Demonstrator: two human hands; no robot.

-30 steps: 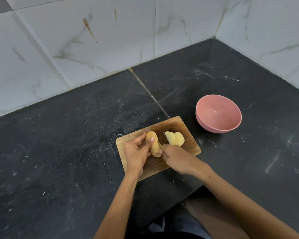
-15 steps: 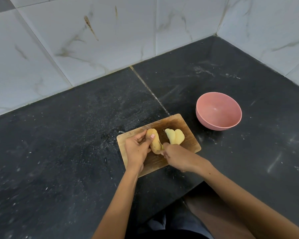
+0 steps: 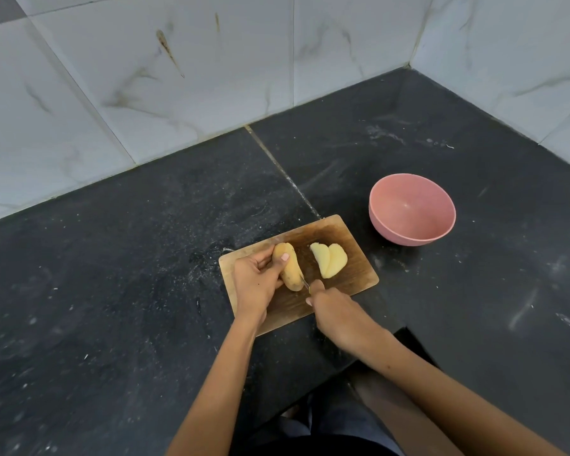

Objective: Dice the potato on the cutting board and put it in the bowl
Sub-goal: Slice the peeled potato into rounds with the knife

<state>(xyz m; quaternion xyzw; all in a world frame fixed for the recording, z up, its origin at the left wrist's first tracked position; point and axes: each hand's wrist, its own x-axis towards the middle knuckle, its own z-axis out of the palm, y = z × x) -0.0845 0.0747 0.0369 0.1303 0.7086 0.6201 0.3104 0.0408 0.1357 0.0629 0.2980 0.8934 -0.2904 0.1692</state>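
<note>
A wooden cutting board [image 3: 352, 278] lies on the dark stone counter. My left hand [image 3: 255, 281] grips a yellow-brown potato piece [image 3: 290, 273] on the board, thumb on top. My right hand [image 3: 334, 309] is closed on a knife [image 3: 305, 284]; only a short bit of blade shows, touching the potato's near end. Two pale cut slices [image 3: 329, 264] lean together on the board's right part. A pink bowl [image 3: 412, 209] stands on the counter to the right, beyond the board, with nothing in it.
White marble-pattern tiled walls [image 3: 178, 77] meet in a corner at the back right. The black counter [image 3: 112, 291] has dusty white specks and a seam running toward the board. My legs show below the counter edge.
My right hand has drawn back toward me a little, and a bit of the knife blade now shows at the potato's near end. The left hand still holds the potato.
</note>
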